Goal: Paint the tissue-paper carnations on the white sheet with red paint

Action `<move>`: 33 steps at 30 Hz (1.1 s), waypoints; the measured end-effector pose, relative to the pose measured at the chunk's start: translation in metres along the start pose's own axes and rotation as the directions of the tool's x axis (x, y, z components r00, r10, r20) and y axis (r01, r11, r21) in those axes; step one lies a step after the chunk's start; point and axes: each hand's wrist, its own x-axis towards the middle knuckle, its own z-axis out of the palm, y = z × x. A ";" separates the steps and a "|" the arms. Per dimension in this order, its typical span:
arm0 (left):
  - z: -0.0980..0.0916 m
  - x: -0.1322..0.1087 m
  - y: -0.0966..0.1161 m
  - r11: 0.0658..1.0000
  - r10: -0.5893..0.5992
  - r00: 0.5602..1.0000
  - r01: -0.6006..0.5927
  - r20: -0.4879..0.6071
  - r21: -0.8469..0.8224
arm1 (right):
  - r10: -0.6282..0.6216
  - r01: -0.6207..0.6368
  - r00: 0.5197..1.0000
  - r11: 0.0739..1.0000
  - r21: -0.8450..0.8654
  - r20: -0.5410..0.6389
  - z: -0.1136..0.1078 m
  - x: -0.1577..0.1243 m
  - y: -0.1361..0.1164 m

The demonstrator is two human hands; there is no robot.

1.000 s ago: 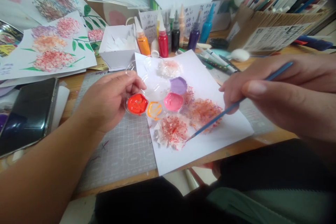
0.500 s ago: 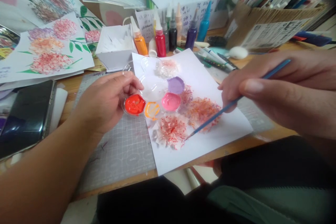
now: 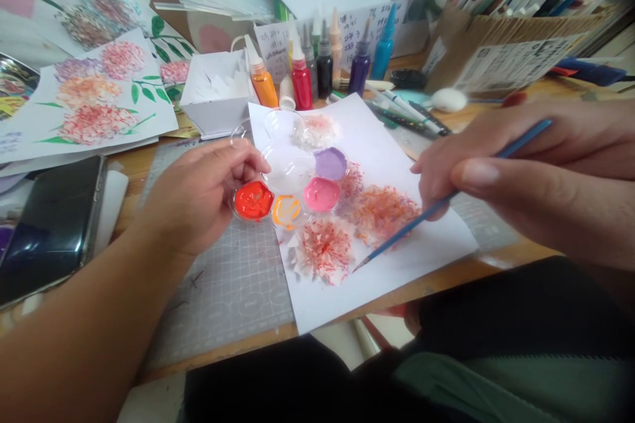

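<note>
My left hand (image 3: 203, 192) grips the left rim of a clear flower-shaped palette (image 3: 290, 168) with red, orange, pink and lilac paint in its wells. My right hand (image 3: 526, 168) pinches a thin blue paintbrush (image 3: 446, 198), its tip resting on the white sheet (image 3: 397, 264) just right of a red-streaked paper flower (image 3: 325, 251). More red and orange dabbed blooms lie on the sheet beside the palette.
A grey cutting mat (image 3: 233, 284) lies under the sheet. A phone (image 3: 49, 225) sits at the left. Paint bottles (image 3: 305, 76), a white box (image 3: 215, 92), pens and a cardboard box (image 3: 501, 53) crowd the back. Finished flower paintings (image 3: 94, 96) lie at the far left.
The brush tip has shifted slightly down and right of the paper flower. My left hand and the palette have barely moved.
</note>
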 end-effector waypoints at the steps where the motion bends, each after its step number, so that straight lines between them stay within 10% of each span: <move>1: 0.000 0.000 -0.001 1.000 0.001 1.000 -0.001 0.001 -0.001 | 0.004 -0.004 1.000 1.000 0.006 -0.004 0.000 0.000 0.000; 33: -0.005 -0.002 0.004 0.994 -0.057 0.998 0.059 -0.027 0.088 | 0.064 -0.062 0.991 0.998 0.017 -0.122 0.001 0.011 -0.004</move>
